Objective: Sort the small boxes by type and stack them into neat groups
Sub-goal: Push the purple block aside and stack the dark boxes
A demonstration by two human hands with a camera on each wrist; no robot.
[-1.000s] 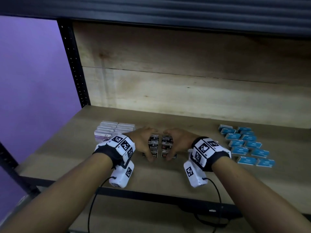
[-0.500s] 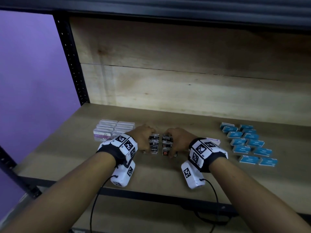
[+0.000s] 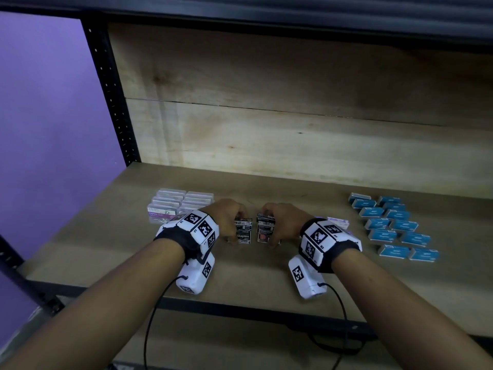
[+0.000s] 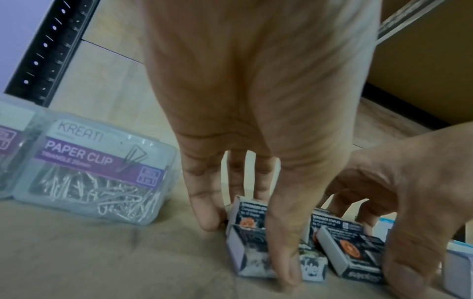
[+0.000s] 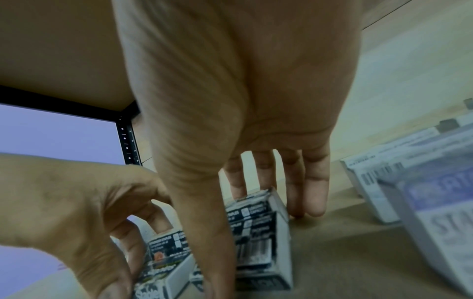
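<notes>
Black staple boxes lie in two short columns on the wooden shelf point(image 3: 266, 276). My left hand point(image 3: 234, 225) grips the left column point(image 3: 244, 233), thumb at its near end and fingers at its far end. In the left wrist view my left hand point(image 4: 261, 236) has its thumb point(image 4: 284, 263) pressing the nearest box point(image 4: 245, 257). My right hand point(image 3: 277, 228) grips the right column point(image 3: 265, 229) the same way. In the right wrist view my right hand point(image 5: 256, 238) reaches down over those boxes point(image 5: 263, 242).
Clear paper clip boxes point(image 3: 173, 206) stand grouped at the left, close to my left wrist. Blue boxes point(image 3: 392, 225) lie in two rows at the right. A white and purple box point(image 3: 338, 222) sits behind my right wrist. A black upright point(image 3: 112, 89) bounds the shelf's left side.
Both hands have closed in along the two staple-box columns, thumbs drawn toward the fingers. The columns look a little shorter and tighter. The other box groups have not moved.
</notes>
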